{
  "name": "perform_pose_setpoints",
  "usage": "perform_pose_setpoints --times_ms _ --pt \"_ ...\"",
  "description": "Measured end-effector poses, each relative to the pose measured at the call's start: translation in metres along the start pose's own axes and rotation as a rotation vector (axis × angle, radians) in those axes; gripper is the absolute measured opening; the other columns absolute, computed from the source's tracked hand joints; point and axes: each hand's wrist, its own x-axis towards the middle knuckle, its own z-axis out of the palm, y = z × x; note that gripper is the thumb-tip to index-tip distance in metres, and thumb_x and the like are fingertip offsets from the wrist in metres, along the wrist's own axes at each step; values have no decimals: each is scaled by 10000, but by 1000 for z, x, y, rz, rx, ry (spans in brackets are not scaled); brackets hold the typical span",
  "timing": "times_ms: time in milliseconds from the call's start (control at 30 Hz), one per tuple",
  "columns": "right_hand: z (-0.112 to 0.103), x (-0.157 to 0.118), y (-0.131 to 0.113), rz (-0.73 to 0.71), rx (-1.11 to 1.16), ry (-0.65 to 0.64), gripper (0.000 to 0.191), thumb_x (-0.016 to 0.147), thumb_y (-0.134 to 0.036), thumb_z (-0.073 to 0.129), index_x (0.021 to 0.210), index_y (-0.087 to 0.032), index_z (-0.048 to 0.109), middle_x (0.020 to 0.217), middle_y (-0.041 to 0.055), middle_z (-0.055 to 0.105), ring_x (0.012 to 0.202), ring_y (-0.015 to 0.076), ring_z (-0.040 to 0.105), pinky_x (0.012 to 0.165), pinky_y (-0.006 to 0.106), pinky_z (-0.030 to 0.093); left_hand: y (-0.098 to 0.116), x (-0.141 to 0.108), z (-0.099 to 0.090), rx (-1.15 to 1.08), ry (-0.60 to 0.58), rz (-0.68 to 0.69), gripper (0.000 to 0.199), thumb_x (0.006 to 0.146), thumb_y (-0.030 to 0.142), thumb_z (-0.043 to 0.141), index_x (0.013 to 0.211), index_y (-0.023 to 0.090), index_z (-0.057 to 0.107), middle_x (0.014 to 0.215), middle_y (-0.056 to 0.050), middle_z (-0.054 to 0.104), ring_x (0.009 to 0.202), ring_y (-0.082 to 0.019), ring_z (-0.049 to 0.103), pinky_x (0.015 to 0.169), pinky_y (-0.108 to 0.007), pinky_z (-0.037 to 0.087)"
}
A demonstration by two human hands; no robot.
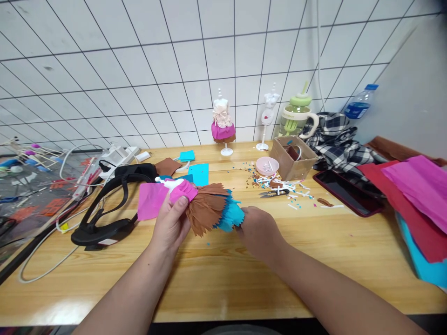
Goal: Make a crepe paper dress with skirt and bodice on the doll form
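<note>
A small white mannequin (170, 183) lies on its side above the table, dressed in a pink top (185, 190), a brown layered skirt (206, 207) and blue ruffles (231, 215). My left hand (173, 218) is wrapped round its upper body, the thumb on the pink cloth. At the blue hem, my right hand (260, 230) has its fingers closed; whatever they pinch is hidden behind the hand. A pink cloth piece (152, 201) lies just left of the mannequin.
Two mannequins on stands (223, 122) (268, 111) stand by the wall. Snips (275, 193), scraps, a pink bowl (267, 166) and a cardboard box (292, 158) are behind my right hand. A black headset (104, 209) sits left; a phone (349, 191) and coloured cloth (412, 200) lie right.
</note>
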Motion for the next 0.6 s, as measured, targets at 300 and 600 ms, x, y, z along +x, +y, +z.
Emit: perform_pose_setpoints --times_ms 300,600 --pt "-3 -1 -3 -20 -72 2 152 822 -88 529 790 -165 657 843 106 668 837 204 583 567 273 338 2 -2 3 -62 96 -32 384 582 267 855 908 205 661 827 4 704 818 -178 676 808 -290 551" --pt "0 -1 -6 -19 -60 21 174 816 -72 510 816 -163 658 850 106 674 841 209 579 567 279 340 -3 -2 1 -86 67 25 286 690 235 805 899 220 610 808 38 640 828 -141 635 867 -296 516"
